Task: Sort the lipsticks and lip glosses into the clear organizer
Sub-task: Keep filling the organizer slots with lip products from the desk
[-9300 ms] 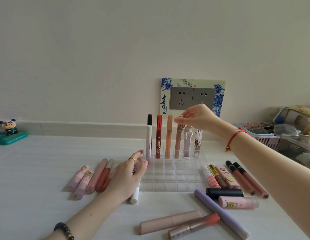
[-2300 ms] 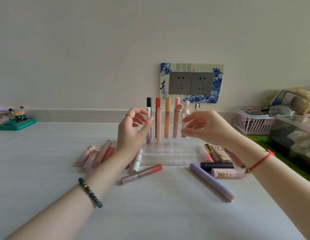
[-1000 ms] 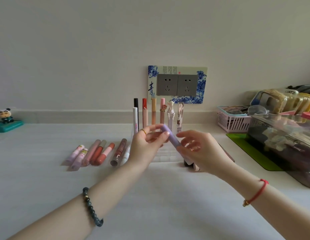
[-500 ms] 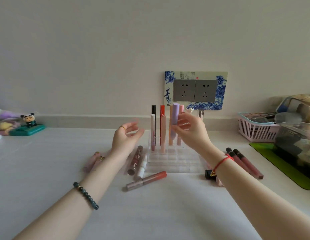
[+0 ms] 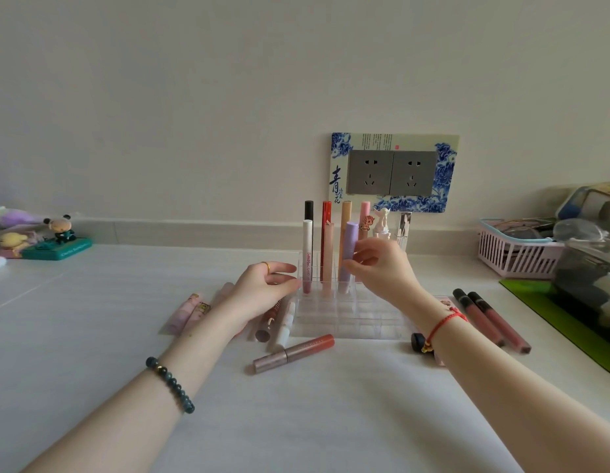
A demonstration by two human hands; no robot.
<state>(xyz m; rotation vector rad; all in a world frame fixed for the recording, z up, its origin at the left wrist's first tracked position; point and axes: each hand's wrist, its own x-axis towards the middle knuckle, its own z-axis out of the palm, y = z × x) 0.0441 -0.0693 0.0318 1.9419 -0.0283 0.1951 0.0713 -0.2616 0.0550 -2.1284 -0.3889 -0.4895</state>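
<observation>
The clear organizer (image 5: 351, 319) stands mid-table with several tubes upright in its two back rows. My right hand (image 5: 382, 268) pinches the purple tube (image 5: 348, 247), which stands upright in a second-row slot. My left hand (image 5: 262, 288) rests against the organizer's left wall with relaxed fingers and holds nothing. A rose-capped gloss (image 5: 295, 352) lies in front of the organizer. Several pink tubes (image 5: 191, 310) lie to the left, partly under my left hand. Two dark-capped brown glosses (image 5: 487, 319) lie to the right. A black lipstick (image 5: 417, 341) peeks out by my right wrist.
A pink basket (image 5: 515, 254) and a clear box (image 5: 590, 268) on a green mat (image 5: 569, 322) fill the right side. Small figurines (image 5: 57, 235) stand at the far left. A wall socket plate (image 5: 392, 172) is behind the organizer.
My right hand has lowered the purple tube from above the back rows into a second-row slot. My left hand has dropped from the air onto the organizer's left side.
</observation>
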